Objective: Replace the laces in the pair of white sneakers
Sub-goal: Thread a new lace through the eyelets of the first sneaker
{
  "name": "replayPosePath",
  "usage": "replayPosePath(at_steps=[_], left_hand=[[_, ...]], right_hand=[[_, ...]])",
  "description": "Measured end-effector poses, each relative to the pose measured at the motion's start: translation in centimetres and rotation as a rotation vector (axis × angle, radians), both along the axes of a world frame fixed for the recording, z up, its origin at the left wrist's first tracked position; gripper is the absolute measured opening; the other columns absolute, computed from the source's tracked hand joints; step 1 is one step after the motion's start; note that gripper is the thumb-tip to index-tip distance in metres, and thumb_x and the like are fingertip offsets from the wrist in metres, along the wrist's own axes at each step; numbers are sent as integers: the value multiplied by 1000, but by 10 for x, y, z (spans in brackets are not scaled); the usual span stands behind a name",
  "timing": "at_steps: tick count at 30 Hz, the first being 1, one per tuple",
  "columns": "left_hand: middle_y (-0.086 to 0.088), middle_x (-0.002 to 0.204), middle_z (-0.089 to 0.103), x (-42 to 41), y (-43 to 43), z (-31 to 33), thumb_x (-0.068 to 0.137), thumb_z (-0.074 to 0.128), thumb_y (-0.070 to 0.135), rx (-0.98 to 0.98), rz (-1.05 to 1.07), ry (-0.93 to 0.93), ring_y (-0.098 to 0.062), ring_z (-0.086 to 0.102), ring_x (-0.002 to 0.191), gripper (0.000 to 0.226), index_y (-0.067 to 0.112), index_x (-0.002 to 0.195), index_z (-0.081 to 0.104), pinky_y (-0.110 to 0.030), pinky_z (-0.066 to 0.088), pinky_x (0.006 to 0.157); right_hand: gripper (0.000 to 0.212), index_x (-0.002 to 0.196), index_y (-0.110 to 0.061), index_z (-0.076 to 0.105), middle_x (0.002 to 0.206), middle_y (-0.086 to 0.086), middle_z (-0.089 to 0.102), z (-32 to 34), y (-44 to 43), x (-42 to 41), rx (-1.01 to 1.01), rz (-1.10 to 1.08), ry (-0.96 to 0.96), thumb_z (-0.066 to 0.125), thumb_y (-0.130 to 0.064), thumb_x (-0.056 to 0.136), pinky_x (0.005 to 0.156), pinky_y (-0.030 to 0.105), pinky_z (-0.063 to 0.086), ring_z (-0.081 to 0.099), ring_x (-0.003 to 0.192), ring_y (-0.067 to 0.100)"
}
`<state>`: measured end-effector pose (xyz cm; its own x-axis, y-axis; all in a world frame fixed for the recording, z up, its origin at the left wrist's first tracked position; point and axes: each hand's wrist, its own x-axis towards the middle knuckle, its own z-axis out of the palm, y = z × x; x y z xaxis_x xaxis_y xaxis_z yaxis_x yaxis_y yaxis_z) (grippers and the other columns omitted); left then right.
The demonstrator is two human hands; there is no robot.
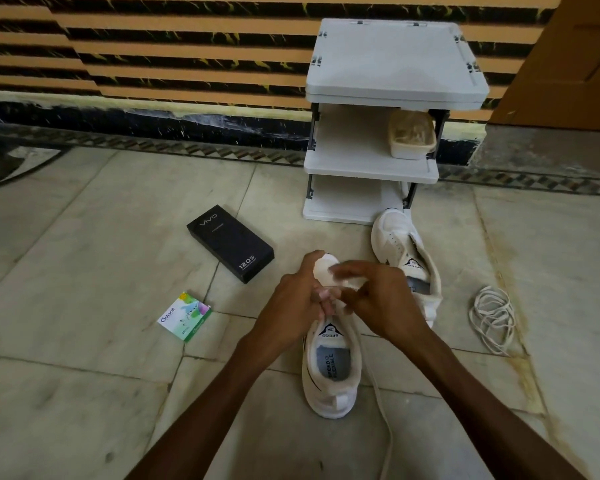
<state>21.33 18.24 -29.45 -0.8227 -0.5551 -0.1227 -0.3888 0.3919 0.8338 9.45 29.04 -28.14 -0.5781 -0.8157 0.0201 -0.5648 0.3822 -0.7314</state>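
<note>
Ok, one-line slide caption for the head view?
Left hand grips the near sneaker while the right hand pinches its lace; second sneaker and loose lace lie to its right.

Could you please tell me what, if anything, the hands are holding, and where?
Both the left hand and right hand seem to pinch the white lace at the near sneaker's eyelets, above the tongue; the exact grip is hidden.

Matt white cloth sneaker (329, 372), glossy black card box (230, 242), polished stone floor (84, 237)
</note>
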Motion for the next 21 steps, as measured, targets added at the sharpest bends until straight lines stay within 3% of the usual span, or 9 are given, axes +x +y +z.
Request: replayPosePath(at_steps=[2,4,6,10,12,15,18,21], left_hand=[[-10,92,70,0,-2,-1,97,54,11,5,24,-13,-17,68,77,57,22,147,29,-33,57,84],[-6,83,72,4,-4,-1,98,52,10,36,16,7,-14,69,71,52,22,144,32,-25,56,78],[-2,78,71,8,-5,-1,99,50,11,85,17,21,-10,69,68,47,23,142,33,-19,54,69],[0,88,70,13,-7,-11,102,48,24,34,93,-42,-11,68,77,27,23,128,44,-27,57,75],[8,90,68,18,-7,-15,97,55,32,-109,71,-141,-8,64,80,13,24,108,57,-14,48,68],[15,80,63,22,1,-22,80,74,43,-178,35,-232,-4,61,76,21,26,89,65,-5,37,60],[11,80,68,20,7,-30,78,76,42,-147,119,-226,-4,64,75,22,22,87,71,-3,38,60],[9,82,67,20,-2,-33,82,75,24,69,204,-225,-2,63,72,14,18,94,73,-13,51,69]], right_hand=[[13,91,-21,77,85,-6,75,-3,-2,2,-28,82,-53,71,-11,86,66,20,53,66,64,2],[13,83,-21,79,73,-7,73,-6,-5,3,-31,98,-46,71,-11,86,61,20,52,63,58,3],[9,85,-19,79,76,-5,74,-8,-7,5,-11,131,-47,71,-14,86,65,23,53,65,63,7],[6,84,-15,75,75,-2,73,-16,-10,9,36,130,37,70,-15,83,66,23,52,64,65,8],[3,80,-14,73,68,-2,70,-20,-8,9,48,63,28,71,-13,78,64,25,52,62,61,7],[6,81,-15,74,67,-3,69,-28,-5,6,67,15,34,71,-12,76,62,20,51,61,59,5],[8,82,-14,76,72,-3,72,-32,-2,7,87,52,73,70,-12,78,60,15,49,63,60,6],[7,76,-17,74,70,-4,71,-34,-1,12,116,104,140,68,-15,80,61,21,49,62,62,8]])
